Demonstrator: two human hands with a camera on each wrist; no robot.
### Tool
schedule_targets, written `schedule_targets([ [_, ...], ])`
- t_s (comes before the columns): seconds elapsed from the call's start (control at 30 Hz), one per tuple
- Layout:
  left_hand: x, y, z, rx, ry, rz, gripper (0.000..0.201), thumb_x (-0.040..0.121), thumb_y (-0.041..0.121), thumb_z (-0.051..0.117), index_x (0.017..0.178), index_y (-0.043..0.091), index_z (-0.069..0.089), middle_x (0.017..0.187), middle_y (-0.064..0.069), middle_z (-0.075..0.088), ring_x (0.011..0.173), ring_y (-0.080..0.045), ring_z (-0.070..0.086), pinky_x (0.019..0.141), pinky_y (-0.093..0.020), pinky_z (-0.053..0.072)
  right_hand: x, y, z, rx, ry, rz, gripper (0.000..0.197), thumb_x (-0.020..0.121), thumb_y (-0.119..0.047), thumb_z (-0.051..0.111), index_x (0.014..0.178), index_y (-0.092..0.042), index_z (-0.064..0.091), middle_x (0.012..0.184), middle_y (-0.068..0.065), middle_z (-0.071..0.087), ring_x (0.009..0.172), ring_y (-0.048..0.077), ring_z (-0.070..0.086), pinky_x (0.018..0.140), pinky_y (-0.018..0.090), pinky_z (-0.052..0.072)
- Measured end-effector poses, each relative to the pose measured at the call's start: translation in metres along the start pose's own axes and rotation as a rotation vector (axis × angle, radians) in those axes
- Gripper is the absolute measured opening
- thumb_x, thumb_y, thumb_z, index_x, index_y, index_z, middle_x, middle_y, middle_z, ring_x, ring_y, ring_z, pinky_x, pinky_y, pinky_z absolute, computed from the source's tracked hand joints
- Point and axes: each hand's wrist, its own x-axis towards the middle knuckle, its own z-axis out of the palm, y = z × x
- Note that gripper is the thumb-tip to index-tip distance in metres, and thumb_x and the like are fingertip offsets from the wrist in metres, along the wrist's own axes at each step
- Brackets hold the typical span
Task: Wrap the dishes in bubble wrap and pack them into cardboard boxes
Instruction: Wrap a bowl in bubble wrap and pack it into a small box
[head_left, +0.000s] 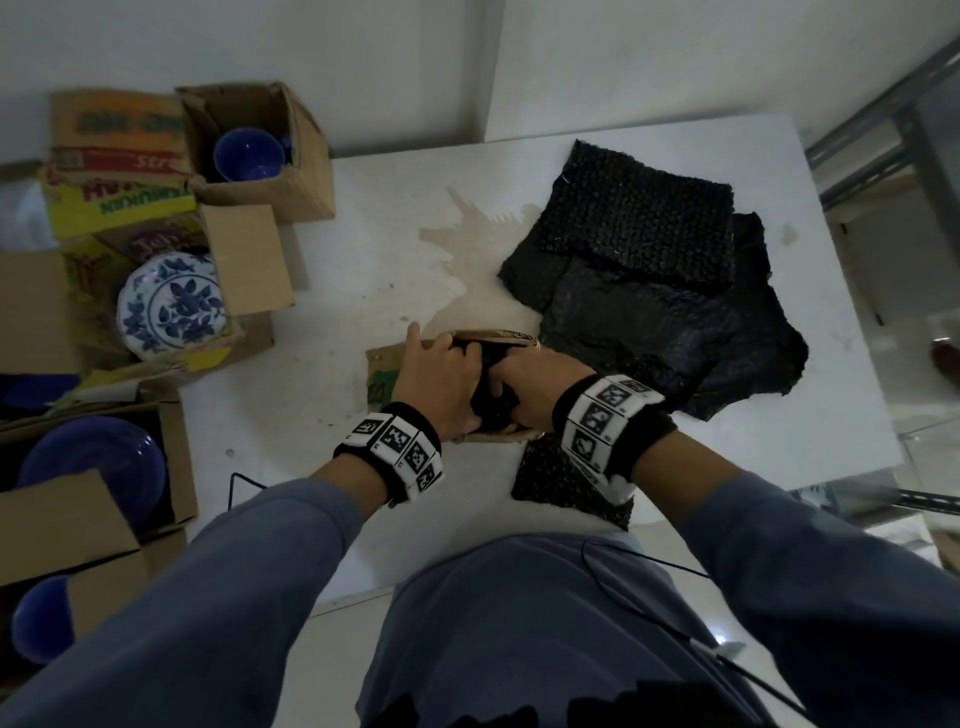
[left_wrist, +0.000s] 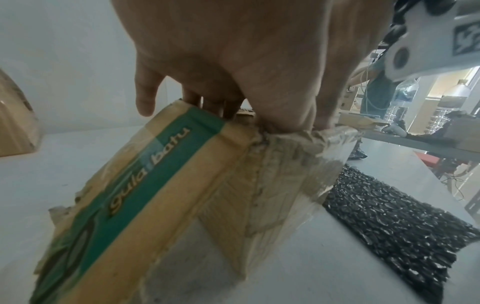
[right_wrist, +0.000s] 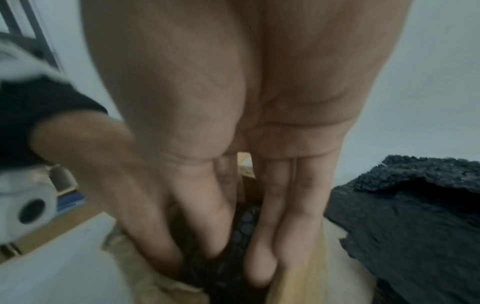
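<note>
White tabletop (head_left: 322, 364), stained, carrying everything. Sitting at its near middle: small brown cardboard box with a green printed band (left_wrist: 145, 185), top open, black bubble-wrapped bundle (head_left: 491, 400) going down inside. Left hand (head_left: 436, 384) reaching into the box mouth, fingers pressing on the bundle, little finger sticking out; right hand (head_left: 535, 387) pushing in beside it, fingers straight against the wrap. Lying just right: loose black bubble wrap sheets (head_left: 649, 280). Standing farther left: open cardboard boxes (head_left: 254, 156) holding blue bowls (head_left: 249, 153) and a blue-and-white floral plate (head_left: 171, 306).
</note>
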Motion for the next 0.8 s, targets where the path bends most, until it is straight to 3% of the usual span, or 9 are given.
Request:
schedule_targets([
  [0.07, 0.0, 0.0, 0.0, -0.022, 0.002, 0.002, 0.063, 0.076, 0.059, 0.061, 0.121, 0.017, 0.047, 0.105, 0.001, 0.066, 0.12, -0.025, 0.049, 0.113, -0.062, 0.019, -0.011, -0.005, -0.001, 0.002, 0.034, -0.027, 0.026, 0.09, -0.024, 0.06, 0.115, -0.029, 0.065, 0.121, 0.003, 0.048, 0.094, 0.025, 0.054, 0.072, 0.035, 0.046],
  [0.13, 0.0, -0.001, 0.001, -0.046, 0.001, -0.002, 0.066, 0.075, 0.058, 0.063, 0.124, 0.016, 0.046, 0.107, 0.0, 0.066, 0.12, -0.025, 0.048, 0.112, -0.058, 0.023, -0.02, -0.012, 0.005, -0.061, -0.021, -0.049, 0.034, 0.093, -0.021, 0.055, 0.124, -0.03, 0.062, 0.12, 0.005, 0.043, 0.087, 0.025, 0.05, 0.066, 0.035, 0.04],
  [0.2, 0.0, -0.002, 0.004, -0.065, 0.032, -0.001, 0.067, 0.074, 0.053, 0.065, 0.126, 0.015, 0.046, 0.108, -0.002, 0.068, 0.12, -0.025, 0.048, 0.109, -0.055, 0.028, -0.024, -0.012, 0.015, -0.075, -0.123, -0.042, 0.041, 0.093, -0.014, 0.048, 0.13, -0.026, 0.059, 0.12, 0.007, 0.045, 0.094, 0.03, 0.056, 0.066, 0.036, 0.04],
  [0.37, -0.002, -0.003, 0.006, -0.079, 0.033, -0.001, 0.073, 0.073, 0.053, 0.069, 0.13, 0.013, 0.045, 0.111, -0.004, 0.067, 0.121, -0.025, 0.046, 0.109, -0.053, 0.03, -0.029, -0.003, 0.023, -0.08, -0.124, -0.017, 0.037, 0.094, -0.023, 0.043, 0.124, -0.03, 0.062, 0.117, 0.003, 0.055, 0.099, 0.03, 0.059, 0.069, 0.033, 0.039],
  [0.5, 0.0, -0.005, 0.004, -0.096, 0.001, 0.018, 0.078, 0.072, 0.054, 0.073, 0.131, 0.011, 0.043, 0.114, -0.006, 0.066, 0.127, -0.026, 0.042, 0.112, -0.052, 0.026, -0.031, -0.011, 0.019, -0.095, -0.131, 0.029, 0.032, 0.093, -0.029, 0.042, 0.116, -0.024, 0.065, 0.109, 0.005, 0.063, 0.096, 0.03, 0.062, 0.069, 0.034, 0.04],
  [0.67, -0.003, -0.008, 0.006, -0.062, 0.004, 0.024, 0.078, 0.071, 0.051, 0.075, 0.131, 0.012, 0.043, 0.111, -0.004, 0.067, 0.127, -0.025, 0.041, 0.111, -0.054, 0.028, -0.031, -0.012, 0.016, -0.046, -0.201, 0.097, 0.031, 0.091, -0.034, 0.045, 0.11, -0.024, 0.066, 0.1, 0.004, 0.064, 0.087, 0.029, 0.062, 0.071, 0.034, 0.047],
  [0.8, -0.004, -0.004, 0.007, -0.052, 0.031, 0.003, 0.072, 0.07, 0.047, 0.072, 0.127, 0.012, 0.046, 0.103, -0.003, 0.069, 0.123, -0.025, 0.045, 0.109, -0.055, 0.029, -0.033, -0.012, 0.009, -0.07, -0.255, 0.104, 0.027, 0.09, -0.036, 0.048, 0.104, -0.021, 0.065, 0.089, 0.001, 0.057, 0.078, 0.025, 0.057, 0.068, 0.032, 0.045],
])
